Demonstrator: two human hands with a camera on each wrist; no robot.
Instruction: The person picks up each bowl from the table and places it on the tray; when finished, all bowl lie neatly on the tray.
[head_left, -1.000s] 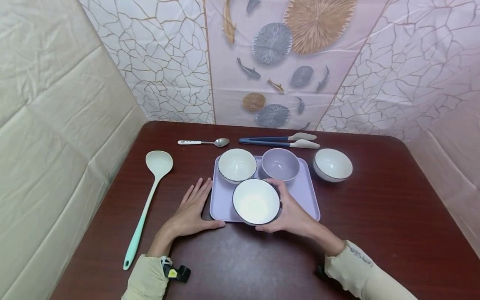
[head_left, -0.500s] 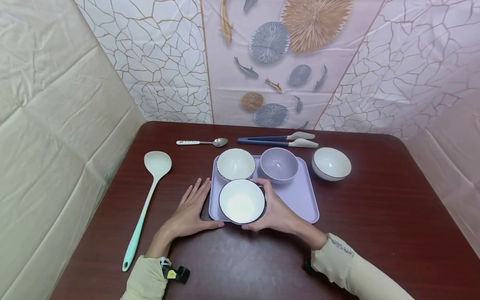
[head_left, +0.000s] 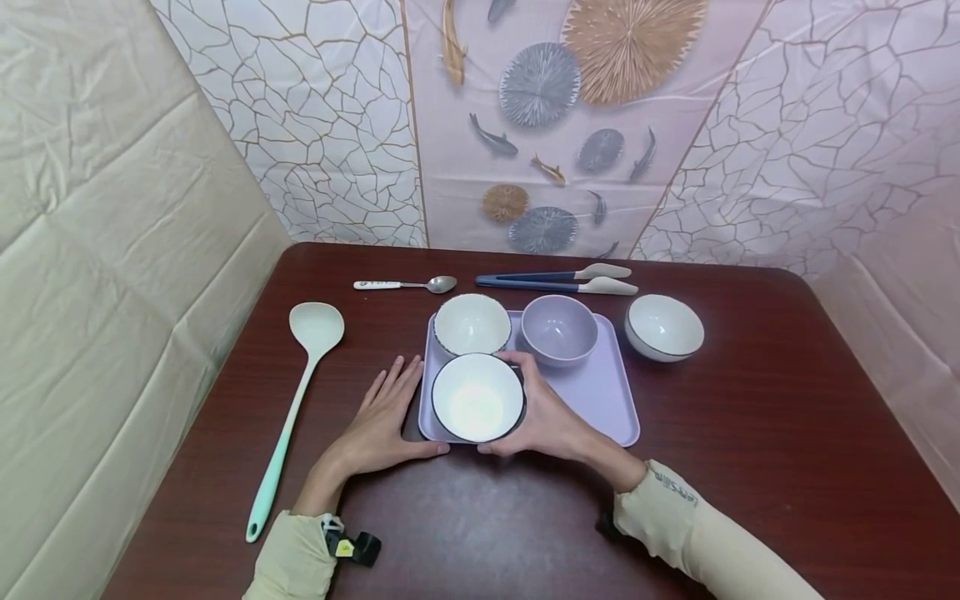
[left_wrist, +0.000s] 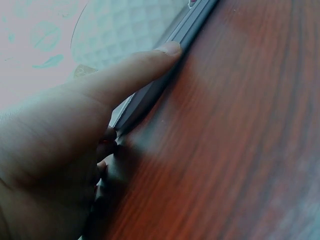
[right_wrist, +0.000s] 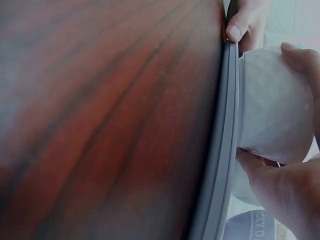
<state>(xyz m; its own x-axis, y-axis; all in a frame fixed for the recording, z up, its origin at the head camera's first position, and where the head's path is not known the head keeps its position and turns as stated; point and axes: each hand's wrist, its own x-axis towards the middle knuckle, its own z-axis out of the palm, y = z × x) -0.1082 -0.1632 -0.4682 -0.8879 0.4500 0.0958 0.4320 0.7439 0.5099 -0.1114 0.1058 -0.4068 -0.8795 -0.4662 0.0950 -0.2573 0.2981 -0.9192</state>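
Note:
My right hand (head_left: 543, 417) grips a white bowl with a dark rim (head_left: 477, 397) at the front left of the lilac tray (head_left: 600, 404). In the right wrist view, thumb and fingers lie on opposite sides of this bowl (right_wrist: 275, 102), whose faceted wall stands close over the tray. At the tray's left front corner rests my left hand (head_left: 378, 429), its fingers spread along the left side. Its thumb (left_wrist: 145, 65) lies straight against the front edge in the left wrist view. Behind the held bowl, a white bowl with a speckled rim (head_left: 472, 323) and a lilac bowl (head_left: 559, 329) sit on the tray.
Right of the tray stands another white bowl (head_left: 664, 327). Blue tongs with pale tips (head_left: 555, 281) and a teaspoon (head_left: 412, 285) lie along the back. A long ladle with a mint handle (head_left: 296, 408) lies at the left on the dark wooden table (head_left: 772, 417).
My right hand has moved the dark-rimmed bowl left across the front of the tray, mostly in the first half second. My left hand has stayed at the tray corner.

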